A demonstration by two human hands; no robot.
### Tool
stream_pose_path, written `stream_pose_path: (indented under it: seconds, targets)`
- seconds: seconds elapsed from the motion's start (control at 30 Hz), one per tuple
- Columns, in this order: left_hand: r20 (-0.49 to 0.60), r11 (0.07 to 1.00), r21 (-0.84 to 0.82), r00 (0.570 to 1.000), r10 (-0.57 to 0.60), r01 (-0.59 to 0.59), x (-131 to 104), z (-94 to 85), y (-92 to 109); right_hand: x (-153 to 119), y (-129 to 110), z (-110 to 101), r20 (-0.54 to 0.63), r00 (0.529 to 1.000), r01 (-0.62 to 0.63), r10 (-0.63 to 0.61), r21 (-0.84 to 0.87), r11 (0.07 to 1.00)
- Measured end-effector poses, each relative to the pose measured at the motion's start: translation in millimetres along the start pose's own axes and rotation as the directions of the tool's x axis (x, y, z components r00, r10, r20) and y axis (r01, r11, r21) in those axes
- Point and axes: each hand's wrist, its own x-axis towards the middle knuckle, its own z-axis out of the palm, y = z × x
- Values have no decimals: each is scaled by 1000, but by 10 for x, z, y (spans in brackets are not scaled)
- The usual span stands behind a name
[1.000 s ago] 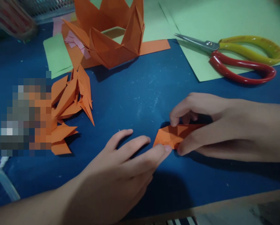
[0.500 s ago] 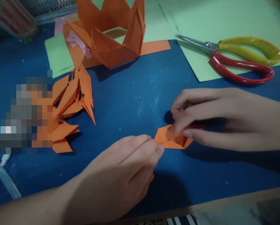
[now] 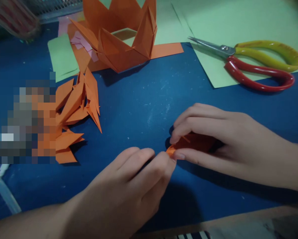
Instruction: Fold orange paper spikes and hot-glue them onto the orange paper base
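Low over the blue table, both hands work on a small folded piece of orange paper. My left hand pinches its left end between thumb and fingertips. From the right, my right hand curls over the paper, thumb on the near side and fingers on the far side, gripping it close to the left fingertips. Much of the paper is hidden under the right hand. To the left lies a pile of pointed folded orange paper pieces.
An orange paper crown-like ring stands at the back. Scissors with yellow and red handles lie on large light-green sheets. A small green paper and pink scraps sit left of the ring. The table's front edge is close.
My right hand has moved left and closed around the orange paper, its thumb now beside my left fingertips. The paper's near face has folded up from its flatter position.
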Motion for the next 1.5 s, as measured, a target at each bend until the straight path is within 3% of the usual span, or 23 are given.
stream_pose_path:
  seconds: [0.2,0.43,0.73,0.9,1.23,1.5]
  targets:
    - [9,1000,29,1000,1,-2,-16,8,13,11,15,47,-40,997,67,-69,-51,996]
    - [-30,999,45,1000,-2,3,-28,16,21,-12,14,52,-59,995,83,-83,4,997]
    - [-126,999,-3,991,-47,47,-20,32,37,-36,27,11,28,935,353,-355,-198,914]
    - [-136,998,-2,988,-69,69,-31,31,35,-61,59,-48,95,930,367,-355,-228,902]
    - [-158,991,59,981,-112,122,-31,13,90,-72,-31,-39,93,899,433,-427,-319,843]
    - [-137,996,60,989,-51,60,-75,42,45,-71,-20,-51,106,883,465,-458,-329,822]
